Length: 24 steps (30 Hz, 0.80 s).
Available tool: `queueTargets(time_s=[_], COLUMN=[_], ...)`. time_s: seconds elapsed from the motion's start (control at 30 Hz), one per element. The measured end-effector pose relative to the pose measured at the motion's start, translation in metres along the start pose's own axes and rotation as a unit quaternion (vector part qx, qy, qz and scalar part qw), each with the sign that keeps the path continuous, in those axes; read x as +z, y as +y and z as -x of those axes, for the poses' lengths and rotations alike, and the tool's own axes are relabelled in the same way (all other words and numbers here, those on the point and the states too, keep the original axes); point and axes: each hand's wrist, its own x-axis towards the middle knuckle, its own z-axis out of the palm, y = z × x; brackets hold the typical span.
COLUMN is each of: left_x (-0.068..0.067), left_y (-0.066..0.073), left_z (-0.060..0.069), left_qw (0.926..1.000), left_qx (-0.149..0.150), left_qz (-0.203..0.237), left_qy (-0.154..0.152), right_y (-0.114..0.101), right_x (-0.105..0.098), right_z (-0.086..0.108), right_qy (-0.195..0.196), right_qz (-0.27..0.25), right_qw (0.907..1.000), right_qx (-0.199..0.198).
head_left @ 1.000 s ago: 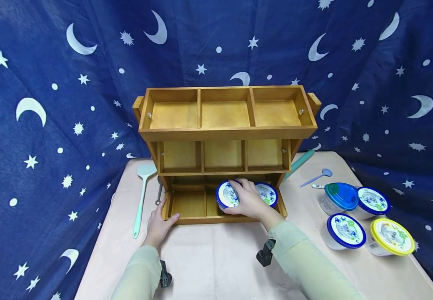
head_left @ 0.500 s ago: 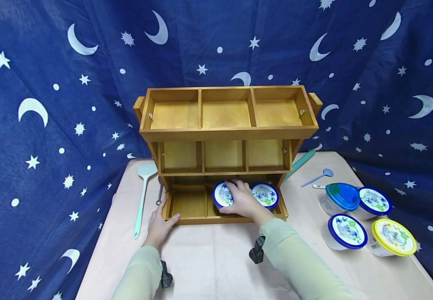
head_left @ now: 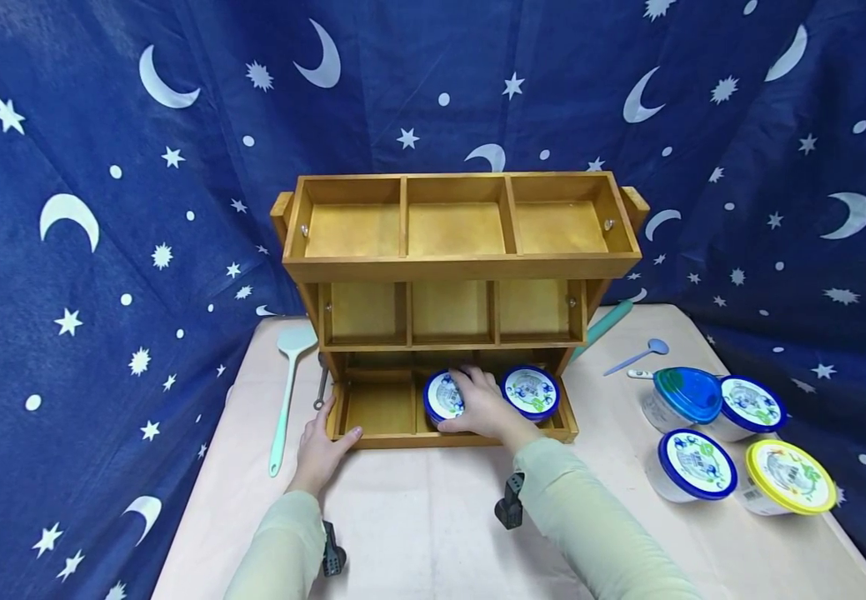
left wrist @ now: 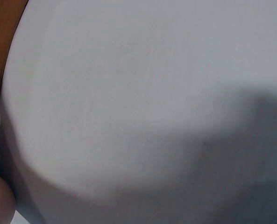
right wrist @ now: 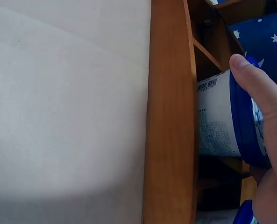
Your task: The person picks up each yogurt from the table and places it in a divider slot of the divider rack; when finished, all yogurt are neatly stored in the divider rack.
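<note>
My right hand [head_left: 480,406] grips a white plastic tub with a blue lid [head_left: 443,395], standing in the middle compartment of the wooden box's bottom tier. In the right wrist view the thumb lies over the lid rim, and the printed wall of this tub [right wrist: 217,119] shows behind the box's front board [right wrist: 171,116]. A second blue-lidded tub [head_left: 531,391] sits just to the right in the same tier. With thumb and fingers spread, my left hand [head_left: 317,450] rests on the front left corner of the wooden box [head_left: 376,440]; its fingertips are partly hidden.
Right of the box are several tubs, including one with a yellow lid [head_left: 791,476] and one bearing a blue-green lid [head_left: 688,395]. A blue spoon [head_left: 637,357] and a teal rod [head_left: 608,323] lie nearby. At left is a mint spatula [head_left: 287,400]. The upper tiers [head_left: 463,268] overhang.
My right hand has shifted the gripped tub slightly left, widening the gap to the second tub. The left hand has stayed at the corner.
</note>
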Motion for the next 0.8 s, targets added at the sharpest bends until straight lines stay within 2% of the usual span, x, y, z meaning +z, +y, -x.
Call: queueTargets(time_s=[0.23,0.4,0.67,0.8], left_x=[0.001,0.000,0.000,-0.001], left_y=[0.002,0.003,0.004,0.004], left_z=[0.001,0.002,0.001,0.001], left_qw=[1.0000,1.0000,1.0000,1.0000], left_qx=[0.004,-0.003,0.003,0.003], left_qz=[0.001,-0.001,-0.001,0.000], left_qy=[-0.003,-0.002,-0.005,-0.003], right_y=[0.003,0.003,0.004,0.004], right_x=[0.005,0.007,0.001,-0.004], right_z=[0.000,-0.001,0.002,0.004], right_qy=[-0.005,-0.005,-0.008,-0.004], right_qz=[0.009,-0.003,-0.012,-0.013], right_qw=[0.9999,0.9999,0.9998,0.9999], right_qx=[0.013,0.009,0.013,0.003])
